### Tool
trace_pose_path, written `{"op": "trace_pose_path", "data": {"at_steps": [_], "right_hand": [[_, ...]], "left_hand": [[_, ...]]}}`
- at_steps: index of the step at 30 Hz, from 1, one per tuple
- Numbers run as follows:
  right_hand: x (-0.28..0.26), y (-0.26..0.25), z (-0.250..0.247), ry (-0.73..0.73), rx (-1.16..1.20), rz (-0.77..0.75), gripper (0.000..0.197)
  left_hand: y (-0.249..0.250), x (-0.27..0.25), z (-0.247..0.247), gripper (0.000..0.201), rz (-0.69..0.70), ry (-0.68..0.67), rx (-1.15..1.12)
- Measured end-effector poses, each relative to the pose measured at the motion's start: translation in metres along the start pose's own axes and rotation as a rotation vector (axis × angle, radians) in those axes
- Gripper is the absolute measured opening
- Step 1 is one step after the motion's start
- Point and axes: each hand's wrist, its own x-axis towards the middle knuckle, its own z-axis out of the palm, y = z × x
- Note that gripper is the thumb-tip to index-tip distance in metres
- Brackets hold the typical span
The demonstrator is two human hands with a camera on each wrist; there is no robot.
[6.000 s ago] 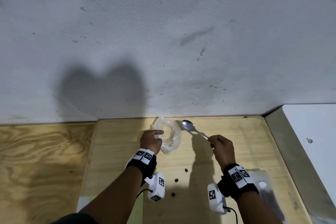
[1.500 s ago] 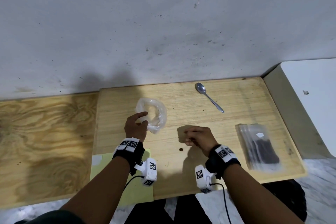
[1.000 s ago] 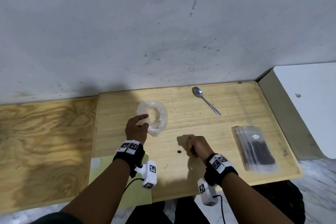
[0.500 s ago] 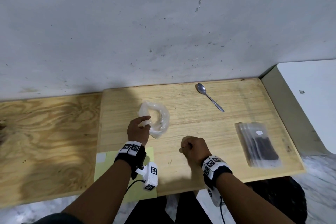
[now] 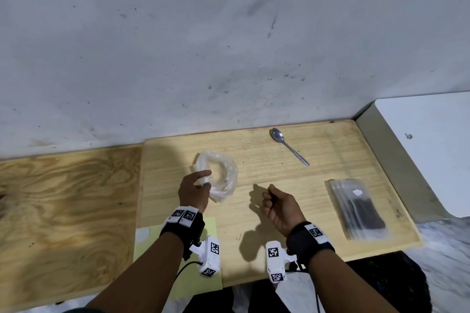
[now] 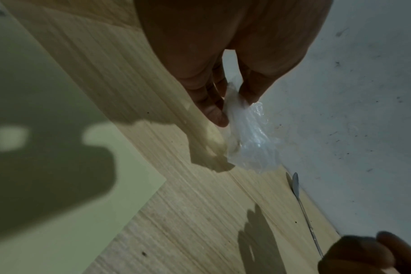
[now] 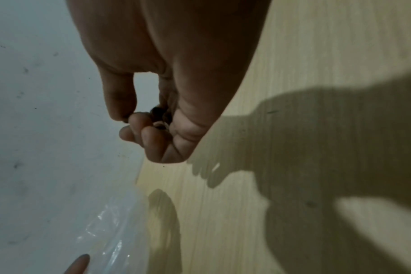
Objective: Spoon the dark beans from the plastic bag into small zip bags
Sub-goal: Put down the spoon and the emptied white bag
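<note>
A crumpled clear plastic bag lies on the wooden board; it looks nearly empty. My left hand pinches its near edge between thumb and fingers, as the left wrist view shows with the left hand on the plastic bag. My right hand hovers mid-board, fingers curled. In the right wrist view the right hand holds a few dark beans. The spoon lies loose at the back. A stack of zip bags with dark beans lies to the right.
A grey wall runs along the board's back edge. A plywood top adjoins on the left and a white box on the right. A yellow-green sheet lies under my left wrist at the front edge.
The spoon, held by my right hand six seconds ago, now lies on the board. My right hand picked a dark bean off the board and turned palm upward. The left hand kept its pinch.
</note>
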Motion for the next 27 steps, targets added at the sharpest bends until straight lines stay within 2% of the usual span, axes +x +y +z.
{"op": "trace_pose_path", "data": {"at_steps": [2,5,8,11,19,23,27], "right_hand": [[-0.003,-0.007,0.007,-0.008,0.005,-0.005,0.023],[-0.003,-0.012,0.014,0.081,-0.229,-0.07,0.038],[0.004,-0.014,0.012,0.17,-0.528,-0.142,0.024],[0.013,-0.014,0.003,0.193,-0.655,-0.188,0.023],[0.002,-0.019,-0.025,0.229,-0.666,-0.264,0.014],[-0.017,-0.031,-0.053,0.282,-0.541,-0.293,0.01],[-0.045,-0.049,-0.099,0.348,-0.421,-0.336,0.009]], "left_hand": [[0.006,0.0,0.001,0.037,0.013,-0.018,0.013],[0.012,0.0,0.001,0.036,0.028,-0.055,0.035],[0.015,0.002,0.002,0.036,0.023,-0.108,0.054],[0.016,0.002,0.004,0.038,0.016,-0.154,0.052],[0.021,-0.01,0.026,0.04,0.037,-0.242,0.061],[0.037,-0.032,0.056,0.034,0.061,-0.306,0.08],[0.054,-0.061,0.102,0.035,0.088,-0.411,0.075]]}}
